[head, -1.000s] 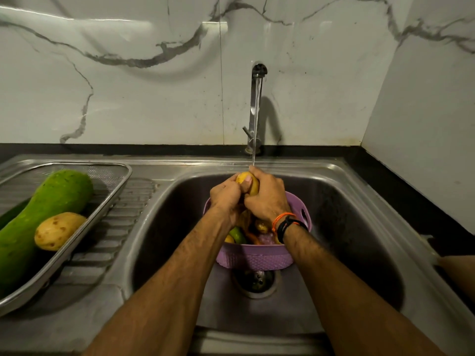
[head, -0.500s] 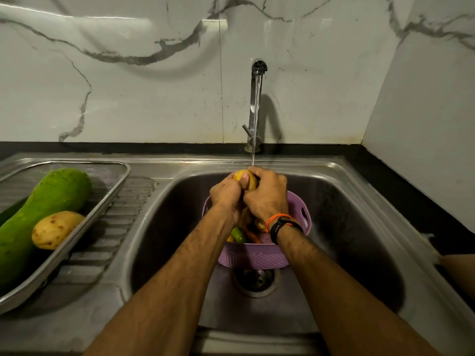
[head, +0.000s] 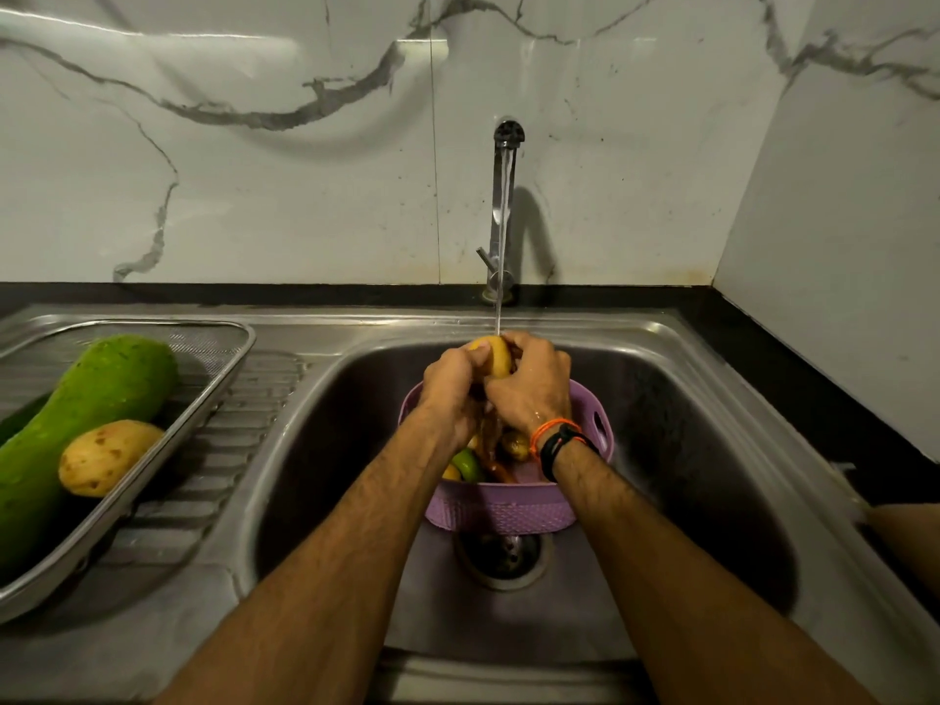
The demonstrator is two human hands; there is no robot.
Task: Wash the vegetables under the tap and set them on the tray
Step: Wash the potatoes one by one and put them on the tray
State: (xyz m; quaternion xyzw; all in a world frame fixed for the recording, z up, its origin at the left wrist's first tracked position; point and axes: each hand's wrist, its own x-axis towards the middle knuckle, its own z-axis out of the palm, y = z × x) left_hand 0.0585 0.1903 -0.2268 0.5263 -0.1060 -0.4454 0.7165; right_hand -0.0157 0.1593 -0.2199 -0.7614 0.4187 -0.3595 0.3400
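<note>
Both the left hand (head: 450, 384) and the right hand (head: 534, 389) have their fingers curled around a yellow potato (head: 494, 354) under the thin water stream of the steel tap (head: 503, 211), above the purple plastic basket (head: 503, 508). A long green gourd (head: 86, 414) and a second pale potato (head: 104, 457) already lie on the steel mesh tray (head: 224, 368); several vegetables in the basket are not washed yet, I think.

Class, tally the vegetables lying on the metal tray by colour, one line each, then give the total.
Green: 1, the long gourd
Yellow-brown: 1, the potato
Total on the tray: 2
</note>
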